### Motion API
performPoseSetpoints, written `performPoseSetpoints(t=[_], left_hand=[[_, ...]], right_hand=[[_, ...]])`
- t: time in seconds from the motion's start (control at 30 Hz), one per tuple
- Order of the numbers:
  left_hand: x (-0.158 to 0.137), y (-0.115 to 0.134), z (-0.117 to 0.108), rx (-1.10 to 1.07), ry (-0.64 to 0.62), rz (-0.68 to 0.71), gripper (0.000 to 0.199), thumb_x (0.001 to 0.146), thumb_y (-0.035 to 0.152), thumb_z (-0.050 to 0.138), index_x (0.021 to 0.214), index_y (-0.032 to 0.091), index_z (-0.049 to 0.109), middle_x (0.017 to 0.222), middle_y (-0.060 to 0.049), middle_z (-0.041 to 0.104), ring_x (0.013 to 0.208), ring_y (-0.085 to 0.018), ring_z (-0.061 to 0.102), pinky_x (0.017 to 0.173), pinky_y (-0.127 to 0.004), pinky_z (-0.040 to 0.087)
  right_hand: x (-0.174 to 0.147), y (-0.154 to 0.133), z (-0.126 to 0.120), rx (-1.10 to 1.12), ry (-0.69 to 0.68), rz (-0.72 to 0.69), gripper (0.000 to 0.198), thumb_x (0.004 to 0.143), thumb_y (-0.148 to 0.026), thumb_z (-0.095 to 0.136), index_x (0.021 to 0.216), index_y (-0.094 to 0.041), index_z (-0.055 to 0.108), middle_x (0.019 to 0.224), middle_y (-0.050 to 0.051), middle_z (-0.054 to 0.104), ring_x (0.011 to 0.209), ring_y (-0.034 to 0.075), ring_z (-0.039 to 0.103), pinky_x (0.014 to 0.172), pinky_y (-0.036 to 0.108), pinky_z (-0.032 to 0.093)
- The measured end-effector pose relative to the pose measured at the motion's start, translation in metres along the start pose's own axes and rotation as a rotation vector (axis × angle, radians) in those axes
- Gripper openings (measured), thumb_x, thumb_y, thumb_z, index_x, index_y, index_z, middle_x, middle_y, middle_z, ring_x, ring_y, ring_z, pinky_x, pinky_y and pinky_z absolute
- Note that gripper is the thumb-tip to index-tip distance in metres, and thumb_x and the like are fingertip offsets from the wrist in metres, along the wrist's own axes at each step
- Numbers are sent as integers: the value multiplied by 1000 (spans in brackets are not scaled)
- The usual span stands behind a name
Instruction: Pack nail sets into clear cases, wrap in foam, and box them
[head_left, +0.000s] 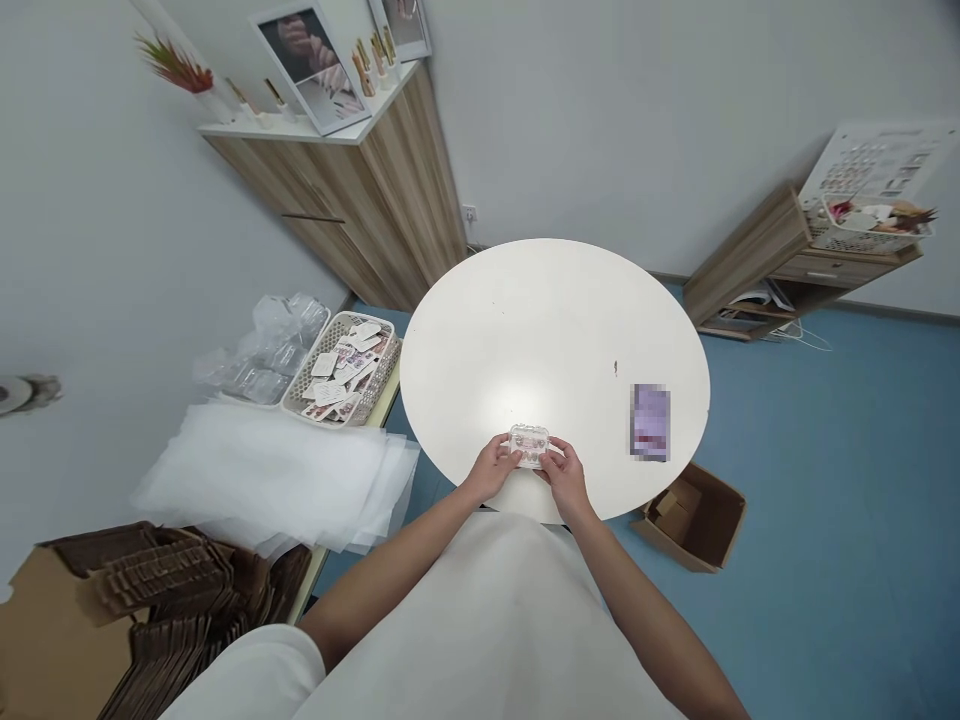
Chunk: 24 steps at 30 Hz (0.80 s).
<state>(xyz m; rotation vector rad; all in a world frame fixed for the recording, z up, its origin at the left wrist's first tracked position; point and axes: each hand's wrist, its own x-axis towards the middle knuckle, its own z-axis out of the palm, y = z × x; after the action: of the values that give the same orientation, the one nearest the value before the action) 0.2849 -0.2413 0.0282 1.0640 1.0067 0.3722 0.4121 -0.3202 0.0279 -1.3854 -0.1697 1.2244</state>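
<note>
A small clear plastic case with rows of little pinkish pieces inside is held over the near edge of the round white table. My left hand grips its left side, thumb on the front. On the right side, my right hand holds it in the same way, thumb near the lower corner. The case looks closed. What the small pieces are is too fine to make out. Fingers behind the case are partly hidden.
Left of the table, a basket holds printed cards, beside clear plastic boxes, white sheets and folded cardboard. A blurred purple item lies on the table's right. An open carton stands on the floor below.
</note>
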Motion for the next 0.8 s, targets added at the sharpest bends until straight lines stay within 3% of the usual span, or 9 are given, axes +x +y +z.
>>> performPoseSetpoints(t=[0.13, 0.33, 0.57, 0.67, 0.8], left_hand=[[6, 3, -25, -12, 112, 7, 53, 70, 39, 61, 117, 19, 45, 117, -11, 51, 87, -17, 59, 82, -31, 41], [22, 11, -83, 7, 170, 22, 51, 68, 32, 63, 116, 21, 48, 120, -8, 50, 101, -21, 51, 79, -29, 43], [50, 17, -158, 24, 377, 9, 55, 68, 33, 63, 119, 22, 45, 125, -9, 41, 109, -22, 43, 78, -26, 40], [65, 23, -184, 126, 413, -5, 55, 68, 35, 62, 119, 23, 45, 124, -9, 37, 110, -22, 41, 80, -27, 40], [88, 25, -208, 216, 421, -30, 56, 67, 35, 62, 119, 22, 45, 117, -9, 38, 109, -23, 42, 83, -28, 38]], right_hand=[[15, 8, 29, -1, 58, 5, 34, 66, -32, 62, 94, -25, 46, 88, 2, 62, 81, 17, 60, 75, 33, 49], [47, 18, 95, -132, 54, 24, 34, 68, -34, 57, 98, -24, 46, 90, 3, 62, 84, 18, 58, 77, 34, 47], [84, 35, 182, -291, 4, -13, 43, 67, -35, 58, 108, -26, 48, 118, 3, 48, 107, 18, 45, 88, 31, 40], [100, 42, 206, -383, 51, -3, 50, 65, -36, 59, 112, -26, 48, 122, 3, 43, 108, 20, 41, 87, 32, 39], [122, 49, 224, -417, 32, -8, 52, 65, -36, 58, 115, -25, 48, 114, 3, 48, 95, 19, 46, 83, 33, 40]])
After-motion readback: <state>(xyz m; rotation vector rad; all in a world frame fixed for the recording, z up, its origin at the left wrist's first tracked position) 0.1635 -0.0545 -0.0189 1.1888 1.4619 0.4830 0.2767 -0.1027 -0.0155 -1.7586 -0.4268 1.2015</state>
